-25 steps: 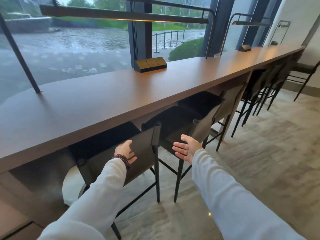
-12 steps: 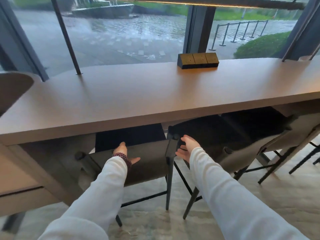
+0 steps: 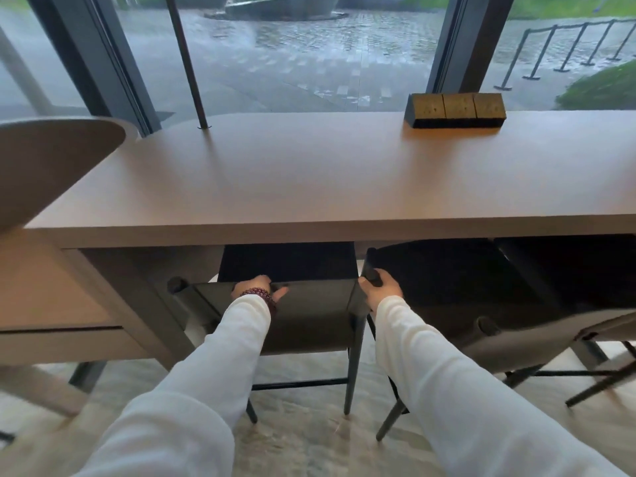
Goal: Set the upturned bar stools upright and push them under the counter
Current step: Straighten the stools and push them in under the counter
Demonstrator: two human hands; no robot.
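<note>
Step in hand, as judged: the push-in. The bar stool [image 3: 309,318] stands upright on its legs at the left end of the tabletop [image 3: 309,180]. Its black seat is already under the near edge and its backrest stands just out from that edge.

Left hand [image 3: 256,287]: fingers curled over the top edge of the backrest, thumb on the near face, gripping it. There is a beaded bracelet [image 3: 260,295] at the wrist. Right hand [image 3: 382,287]: wrapped round the rounded top of the backrest's right post, clamped on it.

Next move, as judged: an even forward push from both hands, so the stool goes in square. Its right rear leg [image 3: 352,366] stands close to a leg of the neighbouring stool [image 3: 509,342], so the two could snag if the push skews right.

Materials and shapes:
- Backrest: a flat, matte, dark grey-brown panel slung between two round dark posts.
- Legs: slim, dark and tapered, joined by a thin crossbar [image 3: 299,383]. They are probably metal.
- Tabletop: a smooth matte brown slab with a thick square edge and a rounded far-left corner.
- Socket block [image 3: 455,110]: a wedge with a black body and brassy faces, near the far edge.
- Floor [image 3: 299,438]: pale, veined and stone-like. Legs may scrape on it rather than glide.
</note>
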